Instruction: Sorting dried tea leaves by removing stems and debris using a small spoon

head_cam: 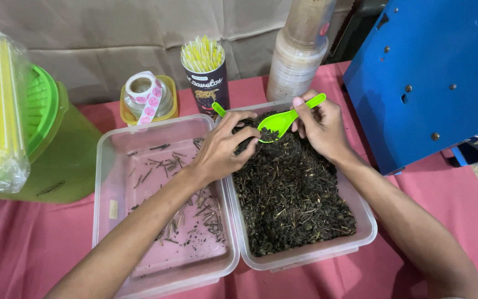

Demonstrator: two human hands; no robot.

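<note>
Head view looks down on two clear tubs side by side on a pink-covered counter (pixel 23 249). The right hand (pixel 322 124), above centre of the frame, pinches the handle of a green spoon (pixel 283 119) between thumb and fingers. The spoon's long axis runs from upper right down to lower left, its bowl pointing toward the left hand (pixel 222 149) and carrying a small heap of dark dried leaves. The left hand sits just beside that bowl, fingers curled and fingertips (pixel 250 141) drawn together at the heap, apparently touching it; whether they grip a piece I cannot tell. Both hands hover over the far end of the right tub (pixel 367 221), which is full of the dark leaf mix (pixel 291 194). The left tub (pixel 103 166), under the left forearm, holds only scattered stems (pixel 206 213) on its pink floor. So the spoon bowl lies between the two hands, nearer the left fingertips, with the stem tub to the lower left.
</note>
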